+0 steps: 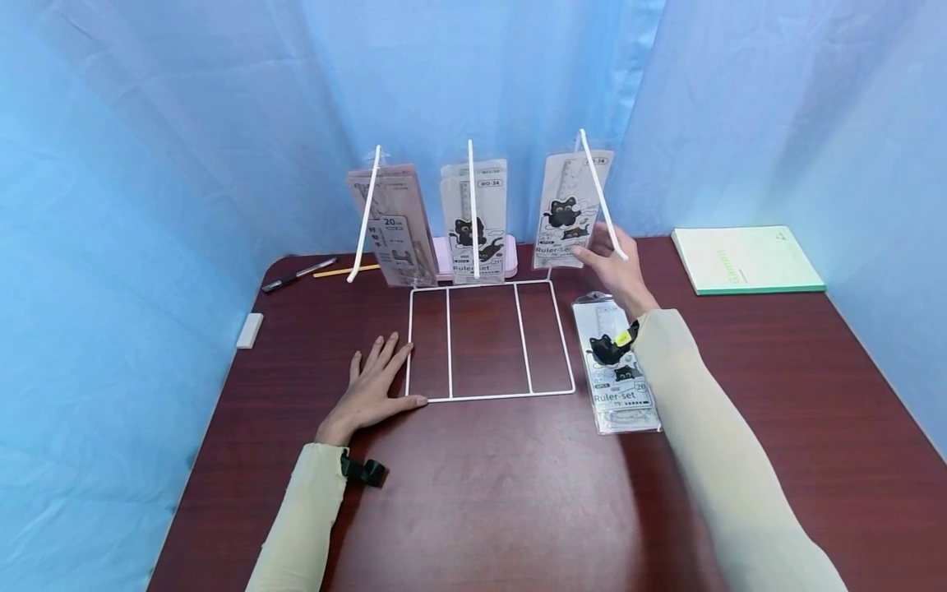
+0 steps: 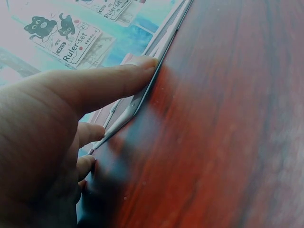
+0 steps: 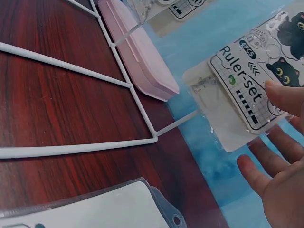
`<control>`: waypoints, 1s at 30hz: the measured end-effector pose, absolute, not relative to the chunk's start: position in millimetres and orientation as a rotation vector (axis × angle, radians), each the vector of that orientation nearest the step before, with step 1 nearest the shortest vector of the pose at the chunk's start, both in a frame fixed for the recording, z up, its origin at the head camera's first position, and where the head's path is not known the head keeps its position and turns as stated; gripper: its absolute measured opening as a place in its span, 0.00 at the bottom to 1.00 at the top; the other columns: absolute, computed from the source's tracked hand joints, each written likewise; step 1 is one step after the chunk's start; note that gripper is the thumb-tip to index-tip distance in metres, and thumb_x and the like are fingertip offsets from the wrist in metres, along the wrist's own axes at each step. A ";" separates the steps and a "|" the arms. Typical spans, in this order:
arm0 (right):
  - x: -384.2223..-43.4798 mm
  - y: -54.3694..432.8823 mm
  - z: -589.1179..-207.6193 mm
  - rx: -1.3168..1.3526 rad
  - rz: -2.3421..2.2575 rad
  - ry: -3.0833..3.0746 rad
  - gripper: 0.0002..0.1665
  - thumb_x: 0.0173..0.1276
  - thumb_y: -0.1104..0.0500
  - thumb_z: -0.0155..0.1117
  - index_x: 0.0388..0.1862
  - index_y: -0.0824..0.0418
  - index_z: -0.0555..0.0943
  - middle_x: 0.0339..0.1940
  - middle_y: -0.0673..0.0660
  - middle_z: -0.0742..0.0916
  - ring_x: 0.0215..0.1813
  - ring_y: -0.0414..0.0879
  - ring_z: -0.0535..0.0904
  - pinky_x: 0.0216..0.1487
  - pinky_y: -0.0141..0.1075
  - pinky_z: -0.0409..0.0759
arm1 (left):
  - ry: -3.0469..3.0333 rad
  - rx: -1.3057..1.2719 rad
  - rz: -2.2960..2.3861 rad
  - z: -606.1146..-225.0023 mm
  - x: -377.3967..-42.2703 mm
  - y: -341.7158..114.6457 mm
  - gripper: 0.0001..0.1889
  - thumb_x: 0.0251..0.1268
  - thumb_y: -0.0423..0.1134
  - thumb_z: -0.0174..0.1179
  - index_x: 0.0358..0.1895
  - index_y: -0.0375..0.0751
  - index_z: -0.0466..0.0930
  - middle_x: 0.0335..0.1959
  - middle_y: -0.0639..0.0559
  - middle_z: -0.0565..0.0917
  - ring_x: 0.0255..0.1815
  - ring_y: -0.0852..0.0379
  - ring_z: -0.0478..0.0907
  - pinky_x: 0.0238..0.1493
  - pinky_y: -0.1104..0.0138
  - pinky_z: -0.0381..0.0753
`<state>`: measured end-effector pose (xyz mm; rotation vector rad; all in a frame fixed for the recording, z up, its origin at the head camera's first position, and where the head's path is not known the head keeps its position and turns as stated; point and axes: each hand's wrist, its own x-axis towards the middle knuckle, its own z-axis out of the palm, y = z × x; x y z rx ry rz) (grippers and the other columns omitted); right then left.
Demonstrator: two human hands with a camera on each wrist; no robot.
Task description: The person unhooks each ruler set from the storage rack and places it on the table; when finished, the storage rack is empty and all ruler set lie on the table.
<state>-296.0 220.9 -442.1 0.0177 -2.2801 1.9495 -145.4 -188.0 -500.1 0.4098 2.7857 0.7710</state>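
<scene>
My right hand (image 1: 617, 267) is at the lower right edge of a ruler set package (image 1: 565, 205) that hangs from the right prong of a white wire rack (image 1: 488, 398). In the right wrist view the thumb lies on the front of this ruler set (image 3: 244, 83), with other fingers behind it. Flat on the table, my left hand (image 1: 373, 386) spreads its fingers over the rack's left side, and its thumb (image 2: 128, 78) presses the front wire. Another ruler set package (image 1: 614, 370) lies beside the rack, partly under the right forearm.
Packages hang on the middle prong (image 1: 488, 197) and left prong (image 1: 403, 238). Behind the rack sits a pink case (image 1: 510, 256). A pen (image 1: 296, 275), yellow pencil (image 1: 346, 270) and white eraser (image 1: 250, 330) lie left; a green notebook (image 1: 747, 259) lies right. Blue curtains (image 1: 473, 74) surround the table.
</scene>
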 end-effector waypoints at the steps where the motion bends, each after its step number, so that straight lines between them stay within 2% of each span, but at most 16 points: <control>1: -295.9 219.9 -442.3 0.011 1.953 -2.270 0.33 0.64 0.66 0.70 0.67 0.69 0.73 0.39 0.36 0.83 0.46 0.29 0.81 0.51 0.22 0.79 | 2.784 0.409 0.770 -499.9 -145.4 -187.6 0.52 0.58 0.62 0.67 0.82 0.49 0.50 0.85 0.42 0.44 0.85 0.39 0.34 0.78 0.33 0.30; 4: -292.8 216.1 -438.5 -0.002 1.969 -2.243 0.29 0.63 0.67 0.70 0.63 0.69 0.75 0.34 0.36 0.83 0.42 0.30 0.81 0.48 0.21 0.79 | 2.784 0.409 0.764 -500.1 -145.3 -187.2 0.52 0.58 0.62 0.67 0.82 0.50 0.50 0.85 0.43 0.43 0.86 0.40 0.34 0.78 0.34 0.30; 8: -283.0 211.0 -428.0 0.011 1.994 -2.186 0.15 0.62 0.70 0.70 0.44 0.60 0.78 0.25 0.40 0.81 0.33 0.31 0.76 0.39 0.20 0.77 | 2.780 0.402 0.764 -501.1 -145.5 -186.3 0.53 0.58 0.62 0.67 0.82 0.50 0.49 0.85 0.44 0.43 0.86 0.40 0.34 0.78 0.34 0.29; 10: -277.8 209.7 -424.3 0.025 1.969 -2.176 0.13 0.62 0.70 0.70 0.36 0.56 0.76 0.23 0.42 0.81 0.30 0.32 0.75 0.36 0.21 0.76 | 2.777 0.398 0.765 -501.1 -145.2 -186.0 0.53 0.58 0.63 0.67 0.82 0.51 0.49 0.85 0.44 0.43 0.86 0.41 0.33 0.78 0.35 0.29; 13: -275.0 209.9 -426.1 0.057 1.941 -2.157 0.11 0.63 0.70 0.69 0.29 0.59 0.75 0.20 0.43 0.80 0.27 0.31 0.73 0.33 0.23 0.72 | 2.775 0.400 0.773 -501.1 -144.6 -186.6 0.53 0.58 0.62 0.67 0.82 0.51 0.49 0.85 0.44 0.43 0.86 0.40 0.33 0.78 0.34 0.29; 17: -272.4 209.0 -427.7 0.079 1.955 -2.113 0.10 0.63 0.71 0.69 0.28 0.65 0.76 0.19 0.43 0.83 0.25 0.30 0.75 0.30 0.24 0.71 | 2.779 0.408 0.787 -500.3 -144.1 -187.5 0.52 0.57 0.62 0.67 0.82 0.50 0.50 0.85 0.44 0.43 0.86 0.40 0.33 0.78 0.34 0.29; 20: -270.5 207.7 -428.0 0.069 1.978 -2.093 0.10 0.62 0.73 0.69 0.27 0.65 0.77 0.20 0.42 0.87 0.26 0.30 0.79 0.29 0.22 0.72 | 2.784 0.411 0.783 -500.0 -144.4 -187.3 0.52 0.57 0.62 0.67 0.82 0.50 0.50 0.85 0.44 0.43 0.86 0.40 0.33 0.78 0.34 0.29; 26: -264.2 206.0 -426.1 0.041 1.929 -2.124 0.10 0.61 0.74 0.69 0.27 0.64 0.78 0.20 0.39 0.86 0.25 0.27 0.78 0.27 0.21 0.71 | 2.776 0.413 0.793 -500.3 -144.2 -187.0 0.52 0.57 0.62 0.67 0.82 0.50 0.50 0.85 0.44 0.43 0.86 0.40 0.33 0.78 0.34 0.28; 30: -266.1 209.3 -432.5 0.025 1.876 -2.156 0.08 0.61 0.73 0.70 0.29 0.68 0.78 0.20 0.36 0.86 0.25 0.27 0.79 0.25 0.21 0.73 | 2.774 0.418 0.796 -500.1 -144.1 -187.3 0.53 0.57 0.62 0.67 0.82 0.50 0.50 0.85 0.44 0.43 0.86 0.40 0.33 0.78 0.34 0.29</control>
